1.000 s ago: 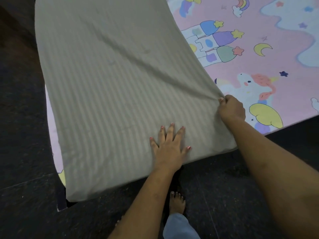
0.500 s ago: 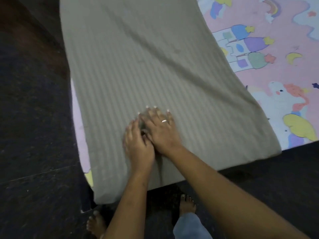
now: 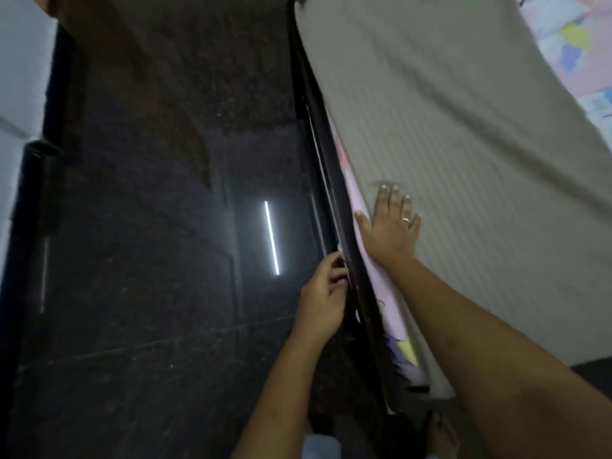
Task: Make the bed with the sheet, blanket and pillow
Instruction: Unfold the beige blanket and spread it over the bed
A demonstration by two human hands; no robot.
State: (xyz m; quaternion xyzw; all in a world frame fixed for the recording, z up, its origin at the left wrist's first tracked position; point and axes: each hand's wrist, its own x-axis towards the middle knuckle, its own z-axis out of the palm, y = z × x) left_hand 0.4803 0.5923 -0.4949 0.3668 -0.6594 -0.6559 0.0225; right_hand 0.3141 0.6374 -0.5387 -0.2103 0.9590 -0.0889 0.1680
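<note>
Along near-left bed edge, grey striped blanket [image 3: 447,160] was pressed by flat, spread right hand [image 3: 392,226]; patterned sheet [image 3: 394,321] edge apparently pinched by curled left hand [image 3: 323,301], nearer.

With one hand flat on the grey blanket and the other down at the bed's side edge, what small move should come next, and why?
Probably tuck the pink printed sheet down along the side. The right hand lies flat on the grey blanket, pinning it, while the left hand curls at the dark bed frame, where the sheet's edge shows loose.
</note>
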